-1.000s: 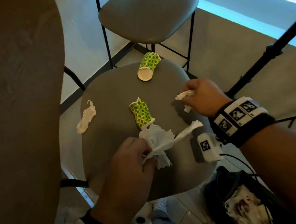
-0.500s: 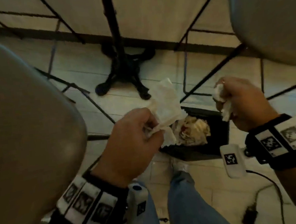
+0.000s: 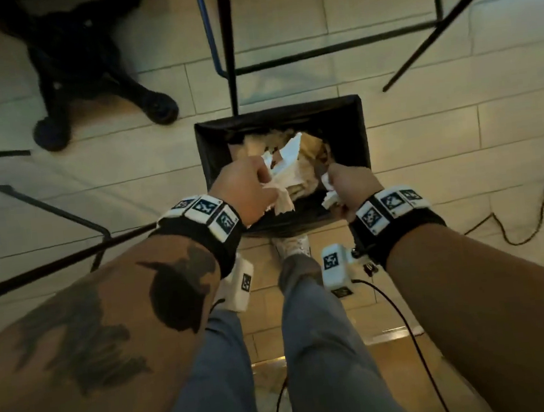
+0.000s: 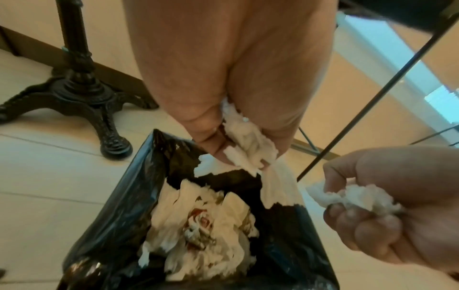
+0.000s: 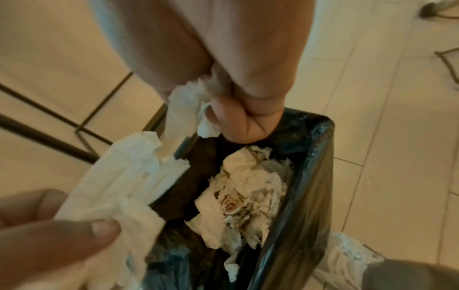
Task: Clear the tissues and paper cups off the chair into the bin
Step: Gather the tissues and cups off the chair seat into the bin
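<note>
With both fists poised over the bin (image 3: 354, 136), left hand (image 3: 245, 188) clamped on a large tissue (image 3: 281, 168) and right hand (image 3: 350, 184) on a smaller wad (image 3: 329, 196), only the letting go remaining for these two. Chair seat out of view, so impossible to tell what is left there, paper cups included. Around the bin, black chair legs (image 3: 228, 42), a cast table base (image 4: 74, 86) and a floor cable (image 3: 508, 234); bin already holding crumpled, stained paper (image 4: 198, 235), nothing blocking the drop.
</note>
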`<state>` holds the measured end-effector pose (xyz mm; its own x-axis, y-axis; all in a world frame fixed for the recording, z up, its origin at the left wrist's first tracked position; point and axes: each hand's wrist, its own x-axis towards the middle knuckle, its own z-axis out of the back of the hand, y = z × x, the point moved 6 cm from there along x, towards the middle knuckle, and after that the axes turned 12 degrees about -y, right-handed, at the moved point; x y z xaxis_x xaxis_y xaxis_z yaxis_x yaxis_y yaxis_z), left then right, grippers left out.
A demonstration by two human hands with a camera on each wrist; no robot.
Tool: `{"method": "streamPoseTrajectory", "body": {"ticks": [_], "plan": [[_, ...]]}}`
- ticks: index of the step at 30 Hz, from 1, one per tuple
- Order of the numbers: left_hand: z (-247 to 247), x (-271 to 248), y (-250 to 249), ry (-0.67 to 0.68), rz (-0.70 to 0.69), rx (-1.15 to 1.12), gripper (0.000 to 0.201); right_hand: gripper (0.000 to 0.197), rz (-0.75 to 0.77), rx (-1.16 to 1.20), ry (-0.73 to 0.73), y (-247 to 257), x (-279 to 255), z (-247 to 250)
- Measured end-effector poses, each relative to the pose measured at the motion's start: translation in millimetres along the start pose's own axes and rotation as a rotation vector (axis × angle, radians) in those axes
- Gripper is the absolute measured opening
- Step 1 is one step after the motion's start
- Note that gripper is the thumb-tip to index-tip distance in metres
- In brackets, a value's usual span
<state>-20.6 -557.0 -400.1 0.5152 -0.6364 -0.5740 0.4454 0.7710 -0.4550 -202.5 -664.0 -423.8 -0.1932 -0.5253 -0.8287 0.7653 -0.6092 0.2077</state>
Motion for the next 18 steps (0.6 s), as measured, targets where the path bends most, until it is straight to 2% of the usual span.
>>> {"method": "streamPoseTrajectory", "body": {"ticks": [3,5,6,7,9,11,13,15,18], "plan": [[-24,4,13,0.023,0.037,0.010,0.030,0.019,-0.156,0.193,-0.027,-13,9,-3],[-38,4,21,0.087,0.071,-0.083,0.054,0.019,-0.236,0.459,0.028,-16,13,-13],[-43,3,24,0.126,0.086,-0.157,0.068,0.029,-0.262,0.600,0.102,-15,13,-20],[-45,1,24,0.159,0.090,-0.196,0.079,0.049,-0.298,0.703,0.190,-17,13,-27],[-43,-4,30,0.199,0.105,-0.179,0.092,0.083,-0.354,0.787,0.274,-24,9,-33],[-36,-14,38,0.223,0.153,-0.179,0.095,0.091,-0.376,0.781,0.276,-31,3,-30],[-21,-29,46,0.206,0.203,-0.207,0.099,0.083,-0.361,0.702,0.259,-40,-4,-25],[-1,-45,53,0.159,0.222,-0.264,0.102,0.068,-0.339,0.485,0.227,-48,-14,-18],[55,-85,53,0.065,0.194,-0.404,0.094,0.044,-0.186,0.049,0.178,-49,-36,-8]]}}
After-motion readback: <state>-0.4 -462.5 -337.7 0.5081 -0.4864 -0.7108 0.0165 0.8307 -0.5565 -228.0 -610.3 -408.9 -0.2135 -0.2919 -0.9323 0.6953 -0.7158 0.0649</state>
